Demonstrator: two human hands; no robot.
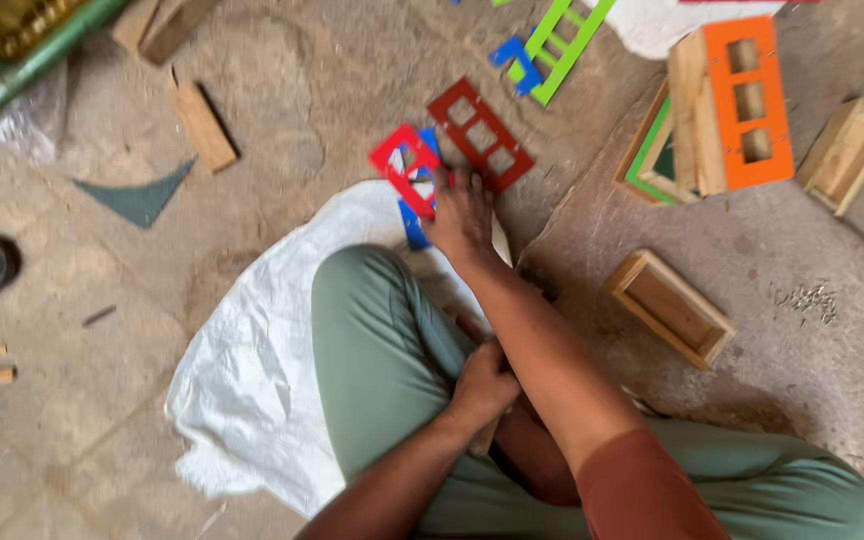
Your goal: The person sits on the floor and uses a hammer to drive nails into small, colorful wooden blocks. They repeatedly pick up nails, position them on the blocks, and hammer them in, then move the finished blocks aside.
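While my right hand [462, 215] presses flat, fingers spread, on the red frame [404, 165] and blue piece [414, 228], my left hand [487, 385] is clenched on a wooden handle [485, 437].
Risk, in my judgement: overlapped pieces under my palm could slide or snap if I lean. Count beyond my right hand: one dark red frame [480, 134], one green frame [564, 45], one orange-faced box [732, 105], two open wooden boxes [670, 308].

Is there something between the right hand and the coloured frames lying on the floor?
Nothing visible does. The right hand already rests on the red frame and the blue frame, beside the dark red frame.
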